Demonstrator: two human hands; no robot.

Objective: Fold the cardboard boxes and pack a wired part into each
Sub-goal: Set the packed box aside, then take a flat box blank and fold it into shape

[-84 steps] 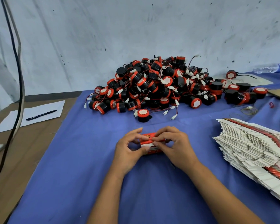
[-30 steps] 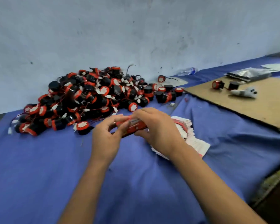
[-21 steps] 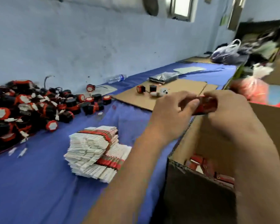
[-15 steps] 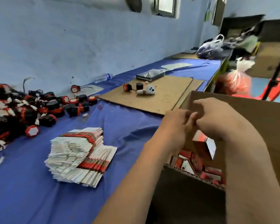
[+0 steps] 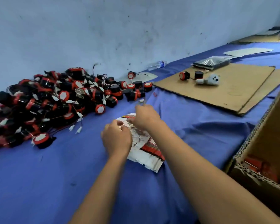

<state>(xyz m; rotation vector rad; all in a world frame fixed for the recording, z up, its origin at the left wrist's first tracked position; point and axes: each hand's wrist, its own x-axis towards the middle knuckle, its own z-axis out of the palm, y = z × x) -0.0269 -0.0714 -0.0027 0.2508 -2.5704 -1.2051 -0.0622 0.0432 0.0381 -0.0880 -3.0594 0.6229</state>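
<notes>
Blue-clothed table [image 5: 58, 175]: the stack of flat boxes [image 5: 145, 152] runs lengthwise away from the person, beside the heap of wired parts [image 5: 55, 101]. Left hand [image 5: 117, 139] and right hand [image 5: 145, 118], fingers curled, pick at its top.

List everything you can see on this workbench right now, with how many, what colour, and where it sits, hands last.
wired parts: a large pile, black and red, far left by the wall
flat box blanks: one stack, white and red, centre, under both hands
carton: one, brown, right edge, red boxes inside
cardboard sheets: two, brown, far right
loose parts: two, black and red, on the cardboard
white toy: one, beside those parts
water bottle: one, clear, lying by the wall
silver bag: one, behind the cardboard
cloth: blue, covering the table
left hand: curled, on the stack
right hand: fingers at the stack's top
</notes>
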